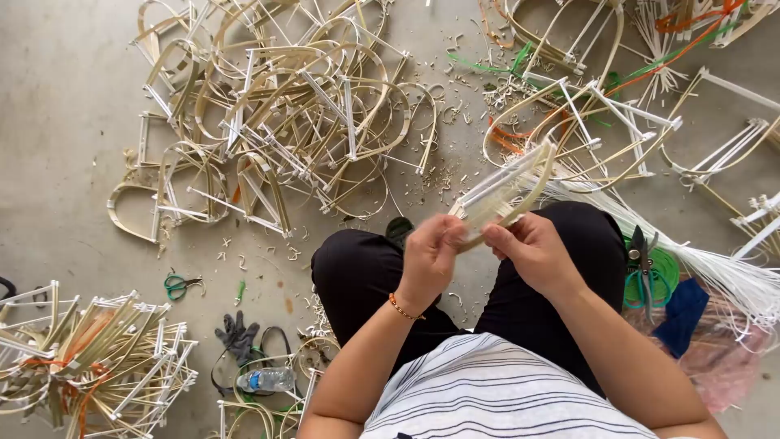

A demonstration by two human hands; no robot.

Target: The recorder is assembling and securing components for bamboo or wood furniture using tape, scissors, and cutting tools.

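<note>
Your left hand (429, 254) and right hand (532, 248) both pinch a half-built bamboo frame (502, 193) above your knees. A big pile of finished frames (284, 114) lies at eleven o'clock; loose white strips (731, 276) wait at three o'clock.

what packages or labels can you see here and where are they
plastic water bottle: lying on its side on the floor at lower left, beside the dark gloves; clear with a pale blue label band, print too small to tell.
No signs or screens in view.
</note>
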